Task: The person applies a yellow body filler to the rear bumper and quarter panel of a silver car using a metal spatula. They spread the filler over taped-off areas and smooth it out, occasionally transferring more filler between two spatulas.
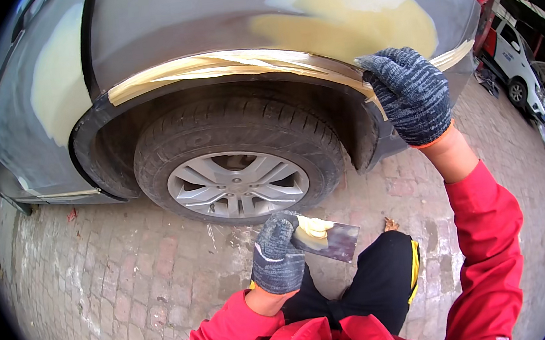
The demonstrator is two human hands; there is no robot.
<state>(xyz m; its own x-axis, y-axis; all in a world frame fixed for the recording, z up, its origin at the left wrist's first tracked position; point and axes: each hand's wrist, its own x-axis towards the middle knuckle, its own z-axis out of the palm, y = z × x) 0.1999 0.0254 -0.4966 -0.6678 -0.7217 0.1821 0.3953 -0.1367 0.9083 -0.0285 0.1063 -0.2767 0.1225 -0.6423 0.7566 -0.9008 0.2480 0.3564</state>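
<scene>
A grey car body panel (191,26) with pale yellow filler patches (376,19) curves over the wheel arch, whose rim carries strips of cream masking tape (182,70). My right hand (411,96), in a grey knit glove, is closed at the arch's right side, gripping a thin flat tool, apparently a spreader (362,66), mostly hidden by my fingers, against the taped edge. Low in front of the tyre, my gloved left hand (276,256) grips a flat dark plate (340,244) bearing a lump of creamy putty (313,225).
The wheel (237,183) sits under the arch on grey paving bricks (116,266). My bent legs (379,271) are below my hands. At the far right stands a white car (514,65), with assorted clutter along that side.
</scene>
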